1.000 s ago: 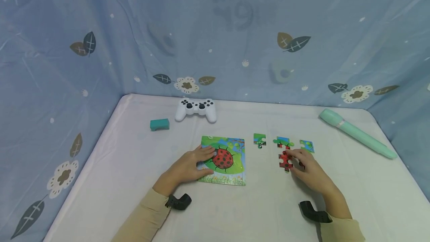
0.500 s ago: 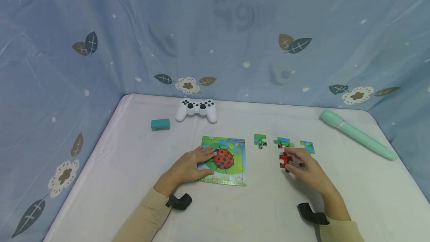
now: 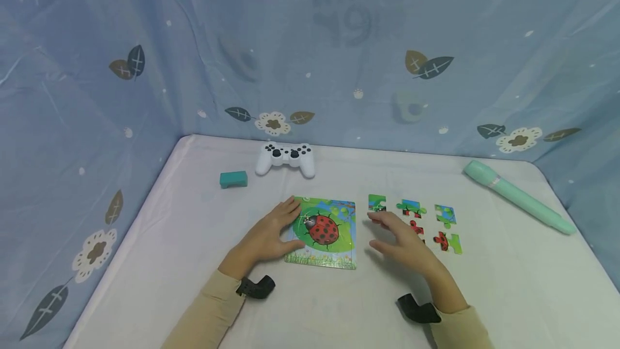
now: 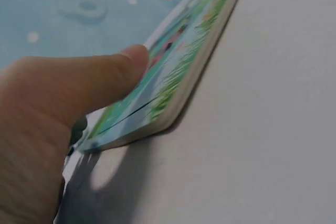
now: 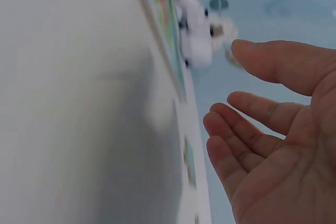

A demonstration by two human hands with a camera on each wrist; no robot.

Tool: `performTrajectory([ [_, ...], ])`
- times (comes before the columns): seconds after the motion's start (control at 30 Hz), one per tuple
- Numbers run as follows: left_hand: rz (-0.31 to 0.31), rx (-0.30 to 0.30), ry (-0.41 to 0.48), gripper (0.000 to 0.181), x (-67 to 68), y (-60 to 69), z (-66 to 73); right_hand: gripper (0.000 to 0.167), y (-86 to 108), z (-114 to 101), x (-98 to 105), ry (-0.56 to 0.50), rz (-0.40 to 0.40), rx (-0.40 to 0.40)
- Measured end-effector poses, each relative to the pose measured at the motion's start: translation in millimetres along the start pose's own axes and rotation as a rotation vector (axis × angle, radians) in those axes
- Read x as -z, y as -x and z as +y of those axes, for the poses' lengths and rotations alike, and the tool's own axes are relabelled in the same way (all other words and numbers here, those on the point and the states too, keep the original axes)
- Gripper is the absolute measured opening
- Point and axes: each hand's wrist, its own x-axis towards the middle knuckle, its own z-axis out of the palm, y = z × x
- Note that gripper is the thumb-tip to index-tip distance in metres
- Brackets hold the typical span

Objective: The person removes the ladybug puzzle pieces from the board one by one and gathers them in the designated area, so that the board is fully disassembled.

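Nearest, short of the ladybird puzzle [image 3: 323, 230], two beige sleeves [image 3: 205, 314] reach in over the white surface [image 3: 329, 311], each with a black wrist mount [image 3: 418, 310]. The left hand [image 3: 266, 241] lies at the puzzle's left edge, thumb and fingers spread over that side and not wrapped round it; how firmly they press, I cannot tell. The puzzle itself lies flat and, being nearly square, shows no clear long axis. The right hand [image 3: 402, 244] is apart from it, just beyond its right edge, its fingers softly bent and grasping nothing, with a gap between them and the thumb. What seems to matter most is this: the puzzle lies directly to the left of the right fingers, while the left hand is the nearer one, already over it.

Farther right of the puzzle, a red piece [image 3: 416, 226] shows partly behind the right hand, and a red-and-green piece [image 3: 444, 242] lies past it. Three green-and-blue pieces [image 3: 445, 214] form a row beyond these. A mint tube [image 3: 518, 196] slants far to the puzzle's right. Beyond the puzzle and leftward are a teal block [image 3: 233, 179] and a white game controller [image 3: 286, 159]; the blue cloth [image 3: 319, 42] hangs behind.
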Motion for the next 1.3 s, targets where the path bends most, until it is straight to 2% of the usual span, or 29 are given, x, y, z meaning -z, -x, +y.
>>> performTrajectory([
  [0.27,-0.006,-0.02,-0.019,0.086,2.0,0.3,-6.3,0.053,-31.9,-26,-29,-0.033,-0.107,0.111],
  [0.47,-0.024,-0.021,0.003,0.086,-0.3,-1.6,-6.5,0.053,-52.8,-41,-53,-0.084,-0.173,0.103],
  [0.6,-0.042,-0.018,-0.009,0.087,-3.0,-2.4,-6.8,0.05,-60.6,-44,-68,-0.026,-0.165,0.07],
  [0.7,-0.03,-0.024,-0.01,0.086,-2.3,-1.7,-6.9,0.05,-62.8,-45,-78,0.02,-0.147,0.054],
  [0.8,-0.014,-0.024,-0.02,0.085,-0.7,-1.2,-8.1,0.049,-63.4,-44,-84,0.013,-0.125,0.041],
  [1.13,-0.021,-0.036,-0.023,0.086,0.6,-1.9,-9.1,0.046,-62.2,-46,-91,0.035,-0.075,0.074],
  [1.3,-0.03,-0.034,-0.025,0.087,0.7,-1.5,-8.6,0.046,-63.4,-47,-93,0.03,-0.076,0.046],
])
